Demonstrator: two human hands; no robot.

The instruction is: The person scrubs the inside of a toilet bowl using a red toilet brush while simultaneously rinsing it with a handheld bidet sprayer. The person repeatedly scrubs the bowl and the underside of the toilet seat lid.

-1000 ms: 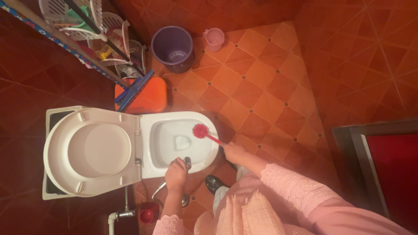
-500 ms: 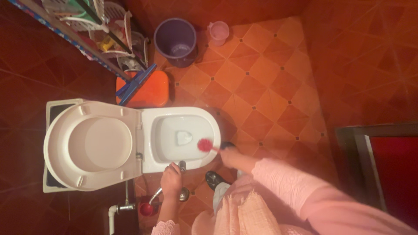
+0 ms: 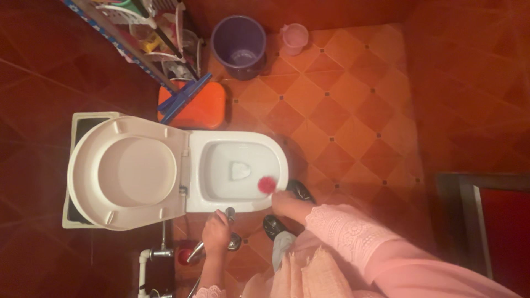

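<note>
The right hand (image 3: 286, 203) grips the brush (image 3: 268, 185) at the toilet bowl (image 3: 221, 165)'s near rim; the left hand (image 3: 215, 232) clasps a sprayer (image 3: 230, 214) beside it.

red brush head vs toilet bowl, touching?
Touching. The head view shows the brush head pressed on the bowl's inner wall by the rim, no gap visible. The right hand holds its handle.

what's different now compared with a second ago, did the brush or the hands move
The red brush swept from the bowl's far side to the near front edge, and the right hand came along, still gripping its handle. The left hand kept hold of the spray nozzle beside the toilet. The lid stayed up.
</note>
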